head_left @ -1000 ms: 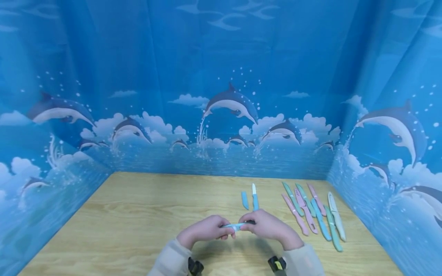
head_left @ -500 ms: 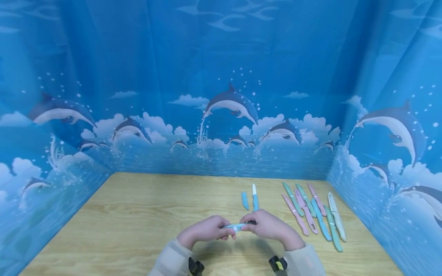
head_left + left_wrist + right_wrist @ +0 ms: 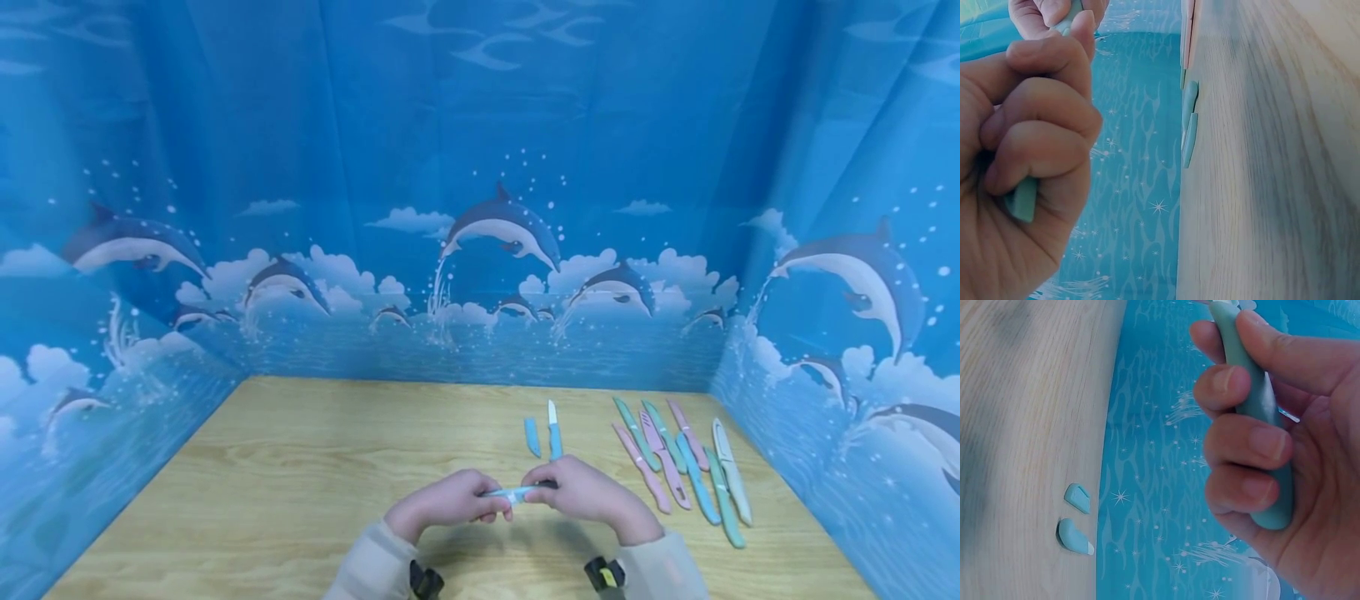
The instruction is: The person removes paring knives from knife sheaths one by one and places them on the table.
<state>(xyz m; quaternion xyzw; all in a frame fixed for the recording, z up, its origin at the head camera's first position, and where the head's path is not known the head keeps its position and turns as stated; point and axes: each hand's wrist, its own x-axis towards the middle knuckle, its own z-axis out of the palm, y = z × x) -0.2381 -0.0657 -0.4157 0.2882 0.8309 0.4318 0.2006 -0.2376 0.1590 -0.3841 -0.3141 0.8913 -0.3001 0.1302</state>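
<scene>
— Hands, state and position?
— Left hand (image 3: 448,502) and right hand (image 3: 581,493) raised just above the near middle of the wooden table (image 3: 300,467), knuckles facing each other. Both curled tight around one small light-blue knife (image 3: 517,491) held level between them. Left fingers (image 3: 1041,119) wrapped round one end; right fingers (image 3: 1241,444) wrapped round the handle.
— Blade bare or sheathed?
— Cannot tell; the middle mostly hidden by fingertips.
— Nearby items?
— Just beyond the right hand, an unsheathed blue knife (image 3: 553,431) with a white blade, a loose blue sheath (image 3: 532,436) beside it on the left. Further right, a row of sheathed knives (image 3: 686,467) in pink, green, blue and white, lying close together near the right wall.
</scene>
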